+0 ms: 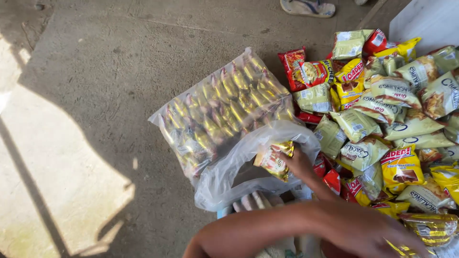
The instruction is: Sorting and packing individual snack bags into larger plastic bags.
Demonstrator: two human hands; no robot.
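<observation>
My right hand (300, 164) holds a small gold and red snack packet (274, 160) at the mouth of a loose clear plastic bag (224, 184). My left forearm crosses the bottom of the view. My left hand (377, 233) lies at the lower right on gold wrapped packets (430, 228), fingers curled around one of them. Behind the loose bag lies a sealed clear pack (222, 107) filled with several rows of the same gold packets.
A big heap of snack packets (382, 119), yellow, pale green and red, covers the concrete floor on the right. A sandal (308, 7) lies at the top edge. A white board (425, 21) stands at the top right. Sunlight patches the floor on the left.
</observation>
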